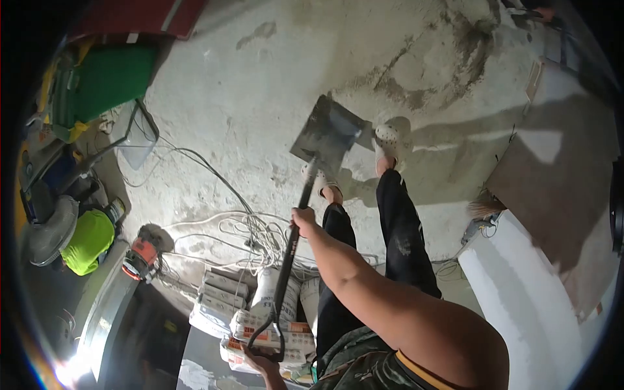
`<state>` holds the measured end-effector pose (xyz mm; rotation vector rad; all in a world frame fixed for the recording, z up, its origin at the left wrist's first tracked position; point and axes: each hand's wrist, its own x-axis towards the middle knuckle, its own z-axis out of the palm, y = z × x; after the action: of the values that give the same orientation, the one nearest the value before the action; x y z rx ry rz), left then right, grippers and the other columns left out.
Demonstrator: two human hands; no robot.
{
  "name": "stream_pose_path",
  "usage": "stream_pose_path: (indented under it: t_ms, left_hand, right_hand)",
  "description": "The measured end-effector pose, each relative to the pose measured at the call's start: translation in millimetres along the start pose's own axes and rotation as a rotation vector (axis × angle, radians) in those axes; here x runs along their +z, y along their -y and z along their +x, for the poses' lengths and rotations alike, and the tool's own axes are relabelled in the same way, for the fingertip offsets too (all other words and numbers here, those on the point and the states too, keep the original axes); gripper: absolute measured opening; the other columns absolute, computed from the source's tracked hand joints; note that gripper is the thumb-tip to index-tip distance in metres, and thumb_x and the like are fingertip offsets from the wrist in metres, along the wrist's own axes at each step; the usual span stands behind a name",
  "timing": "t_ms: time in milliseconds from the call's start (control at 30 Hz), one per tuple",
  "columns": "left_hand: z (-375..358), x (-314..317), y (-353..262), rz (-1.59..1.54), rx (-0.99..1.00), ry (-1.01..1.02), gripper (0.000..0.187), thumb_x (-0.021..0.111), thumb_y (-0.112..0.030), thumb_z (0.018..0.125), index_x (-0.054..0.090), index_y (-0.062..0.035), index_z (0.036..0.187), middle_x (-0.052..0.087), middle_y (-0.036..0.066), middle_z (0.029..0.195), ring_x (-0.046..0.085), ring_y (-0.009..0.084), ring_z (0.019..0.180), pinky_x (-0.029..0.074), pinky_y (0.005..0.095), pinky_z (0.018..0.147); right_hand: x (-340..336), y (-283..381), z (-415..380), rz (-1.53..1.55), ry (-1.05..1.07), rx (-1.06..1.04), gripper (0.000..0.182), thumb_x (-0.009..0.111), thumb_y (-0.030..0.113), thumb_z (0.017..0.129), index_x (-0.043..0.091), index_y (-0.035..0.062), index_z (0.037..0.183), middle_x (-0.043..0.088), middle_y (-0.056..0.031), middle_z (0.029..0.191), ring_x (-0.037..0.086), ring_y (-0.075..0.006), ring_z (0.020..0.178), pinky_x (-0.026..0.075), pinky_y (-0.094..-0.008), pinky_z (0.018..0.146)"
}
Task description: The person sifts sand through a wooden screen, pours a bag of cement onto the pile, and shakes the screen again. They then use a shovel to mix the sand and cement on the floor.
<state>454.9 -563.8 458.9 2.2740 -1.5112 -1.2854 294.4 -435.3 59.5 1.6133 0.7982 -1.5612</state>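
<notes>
A square-bladed shovel (286, 273) with a black shaft slants across the middle of the head view. My right hand (303, 222) is wrapped round the upper-middle part of its shaft, the arm reaching across my body. Lower down, my left hand (263, 364) grips the D-shaped handle end, with part of the fingers hidden beneath it. The grey metal blade (314, 133) lies flat in front of my feet, close over the concrete floor (221, 117). It partly overlaps one of my light clogs (388, 135) in this view.
Coiled cables (250, 227) lie on the floor left of my legs. Stacked bags (266, 325) stand beside me, with an orange-black power tool (142, 255) nearby. A green bin (114, 81) is at upper left, a bright work light (68, 372) at lower left, and large boards (546, 195) at right.
</notes>
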Motion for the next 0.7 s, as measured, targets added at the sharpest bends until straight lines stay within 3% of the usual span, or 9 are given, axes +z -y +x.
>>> stream_pose_path:
  t_ms: [33,167,233,267,367,467,567,667,700]
  left_hand:
    - [19.7,-15.8,12.7,-0.002,0.052,-0.051,0.034,0.052,-0.047,0.095,0.060,-0.0141,0.097,0.041,-0.005,0.053,0.036,0.0085,0.036,0.031,0.0259,0.030]
    - [39.5,27.3,27.1,-0.075,-0.172,0.046,0.045,0.049,-0.052,0.095,0.046,-0.0144,0.072,0.035,-0.003,0.051,0.033,0.0118,0.037,0.031,0.0286,0.034]
    - [11.5,112.7,22.8,-0.051,-0.135,0.161,0.048,0.049,-0.055,0.095,0.041,-0.0150,0.068,0.034,-0.002,0.051,0.033,0.0143,0.039,0.032,0.0302,0.037]
    - [-29.9,173.5,12.7,-0.046,-0.113,0.214,0.049,0.049,-0.055,0.095,0.040,-0.0148,0.068,0.034,-0.002,0.051,0.033,0.0153,0.040,0.032,0.0311,0.038]
    - [-94.1,261.7,17.9,-0.147,-0.114,0.388,0.047,0.049,-0.052,0.096,0.041,-0.0137,0.070,0.036,0.001,0.052,0.036,0.0163,0.041,0.034,0.0340,0.039]
    - [-100.8,221.4,59.9,-0.113,0.051,0.328,0.046,0.045,-0.048,0.098,0.042,-0.0092,0.073,0.039,0.005,0.052,0.039,0.0177,0.038,0.034,0.0332,0.034]
    - [-87.1,146.0,63.2,-0.137,-0.147,0.262,0.053,0.041,-0.053,0.097,0.044,-0.0103,0.066,0.039,0.005,0.046,0.041,0.0203,0.035,0.041,0.0364,0.034]
    - [-123.9,131.9,40.6,-0.185,-0.271,0.304,0.058,0.039,-0.059,0.095,0.044,-0.0118,0.061,0.037,0.004,0.042,0.042,0.0238,0.032,0.046,0.0425,0.035]
    - [-125.9,124.4,46.8,-0.103,-0.257,0.297,0.058,0.038,-0.062,0.094,0.044,-0.0137,0.064,0.035,0.003,0.043,0.038,0.0226,0.032,0.039,0.0410,0.033]
  right_hand:
    - [2.0,-2.7,-1.3,0.002,0.011,0.003,0.012,0.059,0.007,0.085,0.053,-0.0012,0.079,0.053,-0.0108,0.064,0.055,-0.0246,0.051,0.047,-0.0419,0.044]
    - [-6.4,78.0,23.2,-0.237,-0.084,-0.173,0.017,0.057,0.010,0.080,0.055,0.0006,0.066,0.051,-0.0126,0.051,0.052,-0.0267,0.042,0.044,-0.0420,0.041]
    - [-30.4,169.6,40.0,-0.146,0.009,-0.303,0.021,0.056,0.013,0.080,0.053,0.0038,0.061,0.050,-0.0129,0.050,0.052,-0.0264,0.041,0.043,-0.0403,0.041]
    - [-44.6,231.0,70.6,-0.122,0.098,-0.156,0.022,0.057,0.012,0.079,0.052,0.0056,0.060,0.050,-0.0123,0.051,0.052,-0.0259,0.042,0.043,-0.0396,0.043]
    - [-69.2,286.7,50.7,-0.129,0.031,-0.227,0.020,0.055,0.010,0.083,0.052,0.0035,0.064,0.051,-0.0109,0.054,0.051,-0.0249,0.042,0.043,-0.0392,0.042]
    - [-90.6,324.3,28.5,-0.009,-0.019,-0.259,0.017,0.054,0.006,0.085,0.053,0.0016,0.069,0.050,-0.0096,0.056,0.050,-0.0236,0.043,0.043,-0.0397,0.040]
    - [-111.1,286.2,-44.9,-0.009,0.019,-0.261,0.013,0.057,0.007,0.083,0.052,0.0017,0.072,0.049,-0.0098,0.058,0.051,-0.0227,0.047,0.044,-0.0390,0.045]
    - [-135.2,283.9,-95.1,0.052,-0.073,-0.287,0.009,0.057,0.002,0.084,0.049,-0.0007,0.087,0.048,-0.0089,0.063,0.051,-0.0198,0.049,0.044,-0.0362,0.044]
    - [-148.7,288.9,-109.5,0.052,-0.089,-0.347,0.011,0.056,0.000,0.085,0.048,-0.0012,0.092,0.048,-0.0082,0.065,0.051,-0.0189,0.050,0.044,-0.0353,0.044]
